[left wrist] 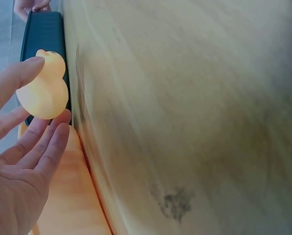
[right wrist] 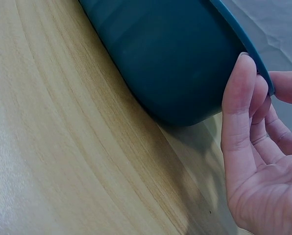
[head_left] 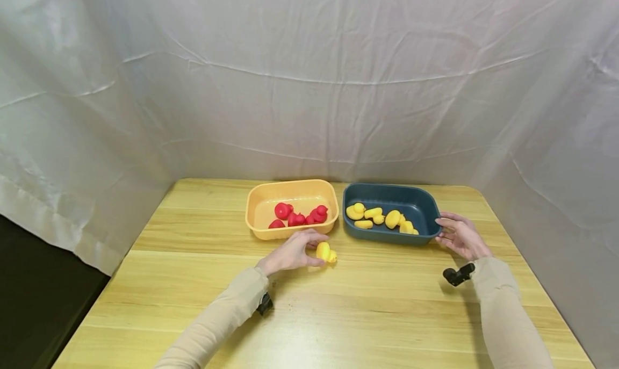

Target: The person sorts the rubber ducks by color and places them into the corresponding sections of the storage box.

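My left hand (head_left: 294, 252) holds a yellow toy duck (head_left: 324, 252) between thumb and fingers, just in front of the orange bin (head_left: 256, 229). The left wrist view shows the same duck (left wrist: 45, 90) by the thumb and fingertips. At the right end of the dark blue bin (head_left: 387, 239), my right hand (head_left: 461, 237) grips the rim. In the right wrist view the thumb lies against the outer wall of the bin (right wrist: 170, 58), with a finger at the rim. Several yellow ducks (head_left: 393, 219) lie inside the blue bin. Several red ducks (head_left: 283, 210) lie in the orange one.
Both bins stand side by side near the back edge of the wooden table (head_left: 348, 315). Pale cloth (head_left: 314, 89) hangs behind and on both sides. A small black device (head_left: 458, 274) is on the right wrist, another (head_left: 265, 303) on the left.
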Motion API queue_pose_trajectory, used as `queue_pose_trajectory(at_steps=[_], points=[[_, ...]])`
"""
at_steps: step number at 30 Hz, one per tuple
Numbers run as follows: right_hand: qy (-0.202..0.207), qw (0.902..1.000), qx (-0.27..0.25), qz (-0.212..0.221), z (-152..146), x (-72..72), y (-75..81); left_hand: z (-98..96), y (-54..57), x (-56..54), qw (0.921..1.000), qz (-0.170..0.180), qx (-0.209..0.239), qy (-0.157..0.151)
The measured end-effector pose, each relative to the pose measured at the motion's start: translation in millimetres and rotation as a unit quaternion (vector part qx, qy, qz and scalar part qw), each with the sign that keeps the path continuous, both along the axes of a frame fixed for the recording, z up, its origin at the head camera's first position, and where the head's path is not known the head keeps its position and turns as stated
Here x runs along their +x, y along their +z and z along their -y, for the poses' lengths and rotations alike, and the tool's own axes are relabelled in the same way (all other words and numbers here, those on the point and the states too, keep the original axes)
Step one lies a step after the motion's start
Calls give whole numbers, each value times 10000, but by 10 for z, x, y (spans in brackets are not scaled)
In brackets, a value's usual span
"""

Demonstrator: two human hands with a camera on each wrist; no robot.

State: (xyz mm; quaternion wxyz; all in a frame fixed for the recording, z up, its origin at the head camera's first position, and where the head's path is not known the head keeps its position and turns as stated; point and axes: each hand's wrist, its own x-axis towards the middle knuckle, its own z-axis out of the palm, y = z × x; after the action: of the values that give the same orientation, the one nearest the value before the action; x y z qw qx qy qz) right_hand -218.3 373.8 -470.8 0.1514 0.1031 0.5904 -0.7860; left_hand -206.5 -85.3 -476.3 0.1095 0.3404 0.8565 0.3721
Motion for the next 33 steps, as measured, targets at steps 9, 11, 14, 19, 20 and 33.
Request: queue_pose_trajectory(at_steps=[9,11,14,19,20,33], points=[[9,10000,44,-1,1,-5,4,3,41,22,9994,-45,267,214],[-17,10000,55,11,2,-6,9,3,50,25,9991,-20,313,290],[-6,10000,31,24,5,-3,18,3,69,31,9986,46,404,332],[5,10000,4,51,3,-2,25,4,104,28,9982,21,437,420],[9,10000,12,54,1,-3,25,3,113,27,9981,-17,442,439],[23,10000,12,48,0,-4,25,-22,255,-25,9962,-79,752,443]])
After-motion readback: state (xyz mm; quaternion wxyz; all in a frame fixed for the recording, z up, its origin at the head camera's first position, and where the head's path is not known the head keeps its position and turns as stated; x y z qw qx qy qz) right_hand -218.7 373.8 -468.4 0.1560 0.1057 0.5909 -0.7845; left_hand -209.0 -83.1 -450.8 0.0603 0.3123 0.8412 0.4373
